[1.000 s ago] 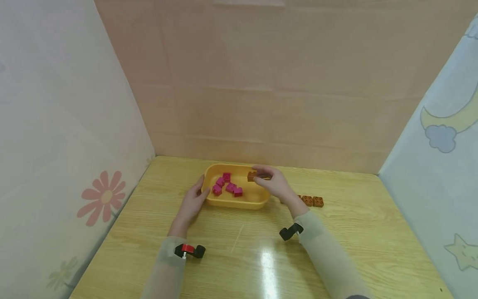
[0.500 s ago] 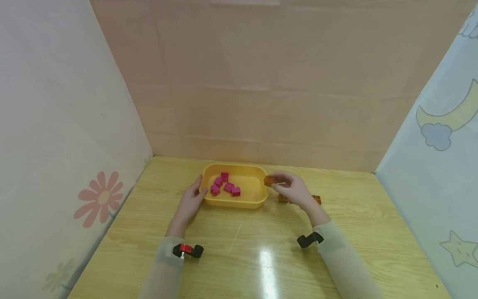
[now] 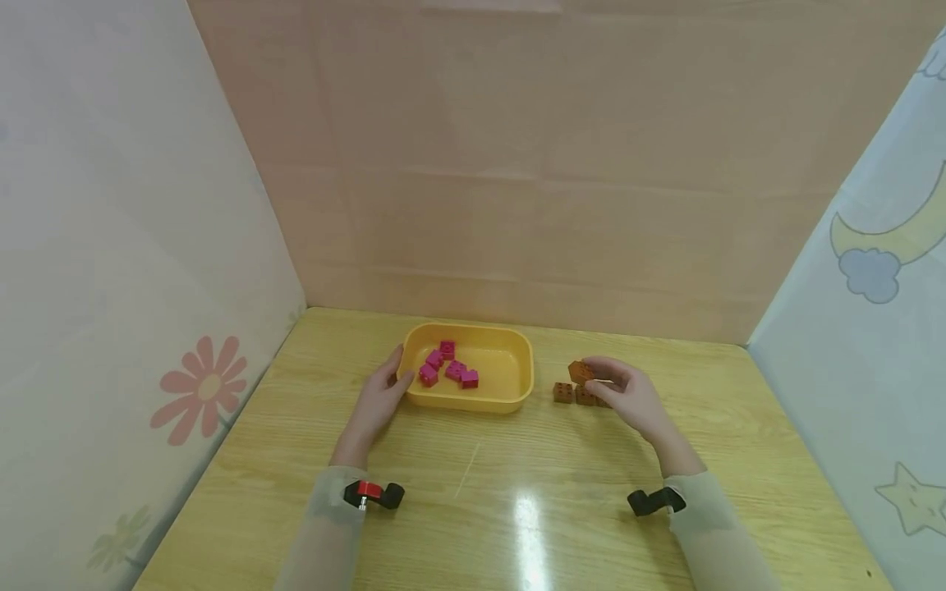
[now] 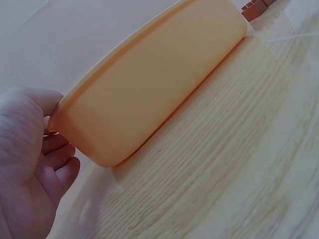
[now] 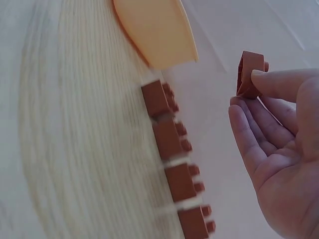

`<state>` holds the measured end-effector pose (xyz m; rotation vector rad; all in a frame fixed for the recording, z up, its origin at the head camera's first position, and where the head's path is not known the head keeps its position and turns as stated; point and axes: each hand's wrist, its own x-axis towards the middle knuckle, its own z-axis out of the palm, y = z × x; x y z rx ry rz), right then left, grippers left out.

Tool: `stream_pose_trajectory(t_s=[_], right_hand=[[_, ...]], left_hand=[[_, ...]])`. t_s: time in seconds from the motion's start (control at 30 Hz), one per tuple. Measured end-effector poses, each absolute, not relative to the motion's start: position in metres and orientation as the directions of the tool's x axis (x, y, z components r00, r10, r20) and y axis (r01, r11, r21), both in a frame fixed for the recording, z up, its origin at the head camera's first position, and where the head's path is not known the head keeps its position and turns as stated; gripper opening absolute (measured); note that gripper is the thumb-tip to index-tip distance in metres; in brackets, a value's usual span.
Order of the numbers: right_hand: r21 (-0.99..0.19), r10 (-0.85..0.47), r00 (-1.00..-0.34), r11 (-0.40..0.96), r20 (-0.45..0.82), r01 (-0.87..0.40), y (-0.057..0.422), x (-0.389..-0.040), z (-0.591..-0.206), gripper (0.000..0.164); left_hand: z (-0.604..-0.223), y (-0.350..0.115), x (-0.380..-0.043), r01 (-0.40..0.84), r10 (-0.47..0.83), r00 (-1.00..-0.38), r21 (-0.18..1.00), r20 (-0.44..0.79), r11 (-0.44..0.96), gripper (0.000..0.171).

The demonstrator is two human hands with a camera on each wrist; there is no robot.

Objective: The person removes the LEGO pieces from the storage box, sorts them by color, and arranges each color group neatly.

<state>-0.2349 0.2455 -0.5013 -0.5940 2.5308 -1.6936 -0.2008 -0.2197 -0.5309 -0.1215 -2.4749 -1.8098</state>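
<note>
The yellow plastic tray (image 3: pixel 466 404) lies on the table with several pink toy bricks (image 3: pixel 456 370) inside its left half. At its left end my left hand (image 3: pixel 377 404) grips the rim, thumb on the edge and fingers curled below it, as the left wrist view shows. My right hand (image 3: pixel 630 400) pinches a brown toy brick (image 3: pixel 580 372) between thumb and fingers. That brick is held up, apart from the row of brown toy bricks (image 5: pixel 169 139) on the table. In the head view the hand hides part of the row.
The wooden table (image 3: pixel 473 492) meets an upright tan sheet (image 3: pixel 517 205) at the back. White patterned sheets (image 3: pixel 111 205) stand at left and right. The brown row starts a little to the right of the tray.
My right hand has moved from over the tray's right end out to the right, carrying the brown toy brick above the row. My left hand and the tray stay put.
</note>
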Motion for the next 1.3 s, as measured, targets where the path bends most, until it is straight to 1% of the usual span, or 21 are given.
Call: stream_pose_trajectory(t_s=[0.4, 0.57, 0.87, 1.13, 1.3], right_hand=[[-0.87, -0.23, -0.956, 0.415, 0.181, -0.265, 0.295, -0.212, -0.515, 0.049], [-0.858, -0.206, -0.962, 0.445, 0.18, -0.255, 0.309, -0.205, -0.515, 0.049], [-0.81, -0.177, -0.969, 0.535, 0.171, -0.241, 0.335, -0.204, -0.519, 0.049], [-0.776, -0.153, -0.984, 0.609, 0.09, -0.165, 0.351, -0.208, -0.525, 0.053], [-0.787, -0.108, -0.994, 0.609, 0.036, -0.094, 0.357, -0.209, -0.534, 0.055]], left_hand=[[-0.53, -0.218, -0.203, 0.075, 0.027, -0.997, 0.947, 0.07, 0.313, 0.066], [-0.532, -0.22, -0.2, 0.104, 0.017, -0.994, 0.947, 0.104, 0.304, 0.066], [-0.531, -0.22, -0.199, 0.088, 0.003, -0.996, 0.943, 0.092, 0.322, 0.066], [-0.529, -0.22, -0.2, 0.094, 0.007, -0.995, 0.943, 0.097, 0.32, 0.066], [-0.53, -0.219, -0.2, 0.09, 0.006, -0.996, 0.94, 0.093, 0.328, 0.066]])
